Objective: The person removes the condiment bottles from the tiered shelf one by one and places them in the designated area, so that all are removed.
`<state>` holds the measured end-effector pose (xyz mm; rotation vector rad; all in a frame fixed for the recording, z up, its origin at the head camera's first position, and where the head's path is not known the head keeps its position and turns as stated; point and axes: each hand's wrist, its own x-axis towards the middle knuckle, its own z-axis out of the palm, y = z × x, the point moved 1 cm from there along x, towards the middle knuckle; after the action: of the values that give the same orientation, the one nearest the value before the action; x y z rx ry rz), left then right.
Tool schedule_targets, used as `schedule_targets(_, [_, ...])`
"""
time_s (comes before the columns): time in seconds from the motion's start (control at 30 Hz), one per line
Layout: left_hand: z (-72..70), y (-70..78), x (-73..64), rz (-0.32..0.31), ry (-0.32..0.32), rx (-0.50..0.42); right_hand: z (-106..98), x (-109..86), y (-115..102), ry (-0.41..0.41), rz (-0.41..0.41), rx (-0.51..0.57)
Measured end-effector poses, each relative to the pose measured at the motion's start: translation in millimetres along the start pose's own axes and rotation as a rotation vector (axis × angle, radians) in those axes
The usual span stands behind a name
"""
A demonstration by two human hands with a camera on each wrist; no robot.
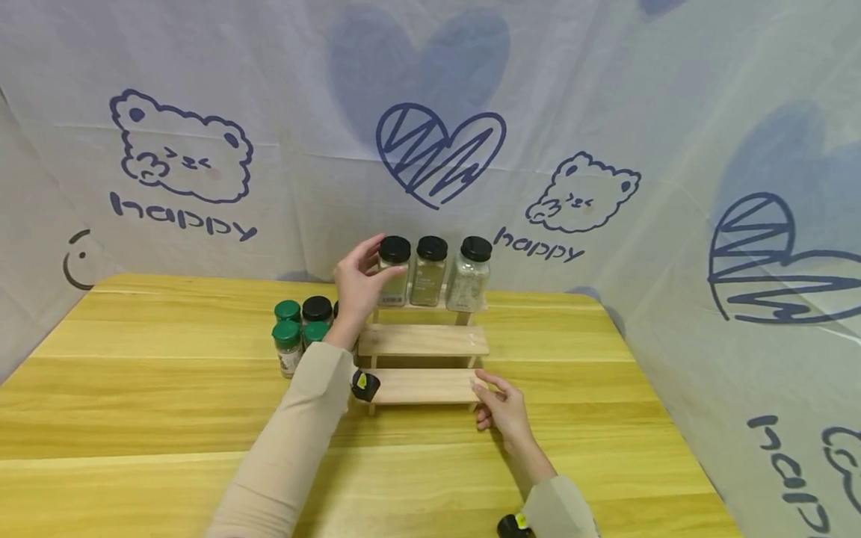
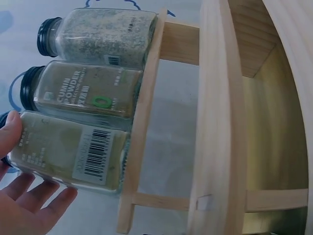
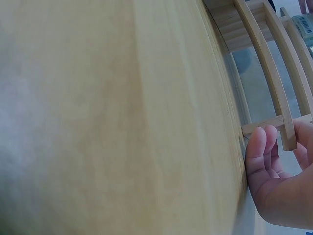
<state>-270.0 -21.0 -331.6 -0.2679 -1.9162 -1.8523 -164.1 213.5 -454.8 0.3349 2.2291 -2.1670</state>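
My left hand [image 1: 358,290] grips the leftmost glass spice jar [image 1: 393,295] on the top tier of a stepped wooden rack [image 1: 424,341]. Its black lid lies between thumb and fingers, and in the left wrist view a barcode shows on this jar [image 2: 63,149]. Right beside it stands a cumin powder jar [image 2: 88,90], then a jar of pale flaky seasoning [image 2: 105,36]. Down at the rack's lowest tier, my right hand [image 1: 506,411] holds the right end of the board, fingers [image 3: 256,147] curled near its leg in the right wrist view.
Several smaller bottles with green lids [image 1: 286,331] and black lids [image 1: 317,308] stand on the wooden table [image 1: 168,388], left of the rack and partly hidden by my left arm. A printed cloth [image 1: 309,194] hangs behind the table and along its right side.
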Motion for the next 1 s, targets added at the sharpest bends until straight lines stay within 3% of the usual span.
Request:
schedule_targets(0.4, [-3.4, 8.7, -6.1, 0.019, 0.006, -0.029, 0, -0.9, 0, -0.003, 0.005, -0.001])
schedule_targets(0.57, [-6.1, 32.7, -16.4, 0.028, 0.011, -0.021, -1, -0.5, 0, 0.000, 0.000, -0.003])
schedule_targets(0.63, [-6.5, 33.1, -18.5, 0.031, 0.005, -0.013, -1, -0.4, 0, 0.004, -0.002, -0.004])
schedule_targets(0.77, [-6.3, 14.9, -18.0, 0.045, -0.009, -0.023, 0, -0.3, 0, 0.010, 0.000, -0.005])
schedule_targets(1.0, [-9.5, 16.4, -25.8, 0.063, -0.013, -0.031, 0, 0.2, 1, 0.006, 0.000, -0.008])
